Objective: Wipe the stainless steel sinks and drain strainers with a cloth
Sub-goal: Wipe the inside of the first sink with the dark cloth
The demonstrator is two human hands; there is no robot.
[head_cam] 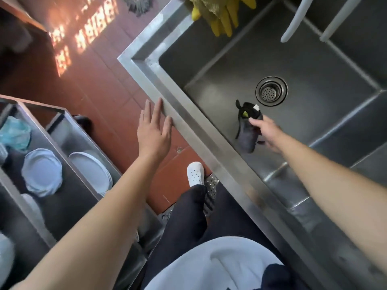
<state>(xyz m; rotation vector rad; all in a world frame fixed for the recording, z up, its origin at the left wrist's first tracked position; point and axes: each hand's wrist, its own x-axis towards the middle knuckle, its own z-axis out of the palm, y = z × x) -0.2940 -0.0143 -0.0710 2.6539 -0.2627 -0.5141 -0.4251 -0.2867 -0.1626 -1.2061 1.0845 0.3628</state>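
Dark grey cloth bunched on sink floor, just beside drain strainer, toward near wall; black edging, white tag, yellow-green fleck. Right hand grips cloth. Left hand flat, fingers straight, touching sink's front rim. Judging: wiping underway, strainer and neighbouring basin likely still pending. Yellow gloves draped over far rim

The floor of the sink is bare on the far side of the drain strainer; on its near side a dark cloth lies, close to the front wall. Far beyond the drain strainer, yellow gloves hang over the rim and two white bars reach over the basin.
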